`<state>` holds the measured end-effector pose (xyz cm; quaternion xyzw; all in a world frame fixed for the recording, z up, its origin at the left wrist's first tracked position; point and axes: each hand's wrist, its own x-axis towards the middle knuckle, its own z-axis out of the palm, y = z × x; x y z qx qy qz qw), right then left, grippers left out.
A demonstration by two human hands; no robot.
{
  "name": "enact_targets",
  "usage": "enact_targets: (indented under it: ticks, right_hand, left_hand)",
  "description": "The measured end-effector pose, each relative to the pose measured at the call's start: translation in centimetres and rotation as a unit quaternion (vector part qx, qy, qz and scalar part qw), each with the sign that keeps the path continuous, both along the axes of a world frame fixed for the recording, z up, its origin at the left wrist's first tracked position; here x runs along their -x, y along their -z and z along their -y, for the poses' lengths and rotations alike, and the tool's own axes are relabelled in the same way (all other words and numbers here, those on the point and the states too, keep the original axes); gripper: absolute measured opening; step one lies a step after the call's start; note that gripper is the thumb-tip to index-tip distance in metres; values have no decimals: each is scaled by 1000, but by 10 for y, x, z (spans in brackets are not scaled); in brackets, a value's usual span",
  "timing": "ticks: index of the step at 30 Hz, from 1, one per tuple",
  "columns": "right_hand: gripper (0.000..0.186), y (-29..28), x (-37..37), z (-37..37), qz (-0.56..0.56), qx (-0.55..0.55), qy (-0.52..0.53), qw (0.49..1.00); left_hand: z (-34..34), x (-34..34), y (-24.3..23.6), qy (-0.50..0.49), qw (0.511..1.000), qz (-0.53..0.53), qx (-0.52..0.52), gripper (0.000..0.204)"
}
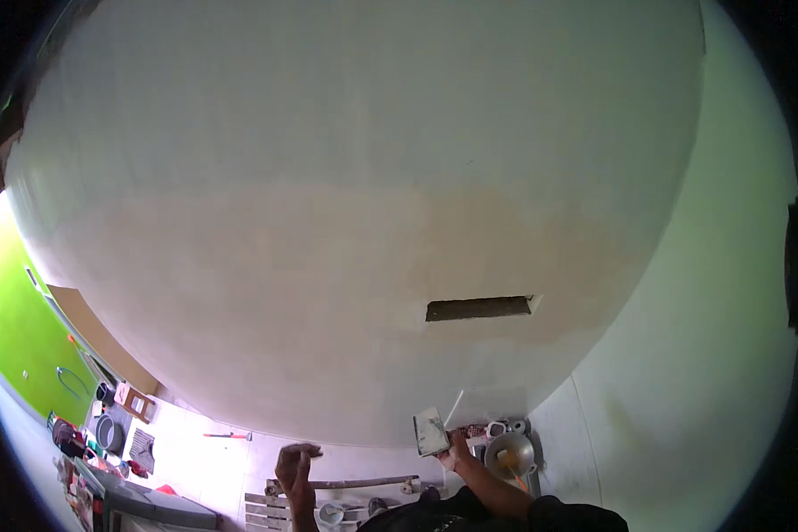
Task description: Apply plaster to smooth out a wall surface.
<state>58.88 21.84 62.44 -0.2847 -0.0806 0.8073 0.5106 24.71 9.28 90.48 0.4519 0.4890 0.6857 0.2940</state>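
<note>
My right hand [455, 450] grips a flat rectangular tool [431, 432], its pale face streaked and smeared, low in front of the wall. My left hand [296, 470] is raised at bottom centre-left with fingers curled and nothing visible in them. The wall [328, 293] fills most of the view, pale grey-green above and patchy pinkish beige lower down, with a dark rectangular slot [477, 308] at right of centre. Beyond my right hand are a metal pot [523, 452] with an orange-handled tool [507, 463] in it and small containers [496, 429].
A side wall [700, 355] stands at right. A slatted bench [266, 510] with a pole [355, 484] lies below. At left are a green wall [13, 310], brown board [106, 337], stool [136, 401], buckets [108, 432], a grey appliance [160, 505] and a long-handled tool [226, 435] on the floor.
</note>
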Motion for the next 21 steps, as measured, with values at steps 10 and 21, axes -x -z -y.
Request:
enact_targets:
  ticks: [10, 21]
  right_hand:
    - [36, -6, 44, 23, 19, 30, 10, 999]
    - [47, -10, 53, 20, 31, 71, 42, 996]
  left_hand:
    - [51, -55, -263, 301, 871, -13, -389, 60]
    - [57, -21, -274, 289, 869, -54, -399, 63]
